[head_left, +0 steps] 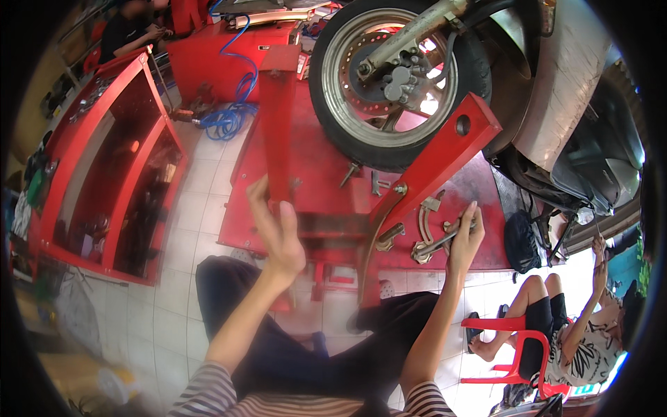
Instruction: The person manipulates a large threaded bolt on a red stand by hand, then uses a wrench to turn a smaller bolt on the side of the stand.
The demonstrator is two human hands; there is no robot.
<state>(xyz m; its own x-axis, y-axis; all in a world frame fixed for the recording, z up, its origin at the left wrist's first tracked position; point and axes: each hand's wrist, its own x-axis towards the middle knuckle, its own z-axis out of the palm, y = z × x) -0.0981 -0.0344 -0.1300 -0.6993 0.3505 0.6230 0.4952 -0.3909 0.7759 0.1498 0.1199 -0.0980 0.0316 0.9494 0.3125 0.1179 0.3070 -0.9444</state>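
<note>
My left hand [279, 240] is closed around the lower part of an upright red post [276, 132], one arm of a red metal frame with a crossbar [333, 228]. Its other arm [438, 156] leans up to the right and has a round hole near its top. To the right of that frame, my right hand [467, 238] grips a slim metal wrench [439, 243], whose far end lies by some metal knobs. A curved metal bracket [425, 221] rests beside these knobs on the red platform [306, 153]. The frame looks partly blurred.
A motorcycle's front wheel [399, 90] stands on the platform ahead. Left are a red cabinet [104, 174] with dark panels and a coiled blue hose [226, 121]. One person sits on a red chair [514, 340] at right; another person [132, 31] is far left.
</note>
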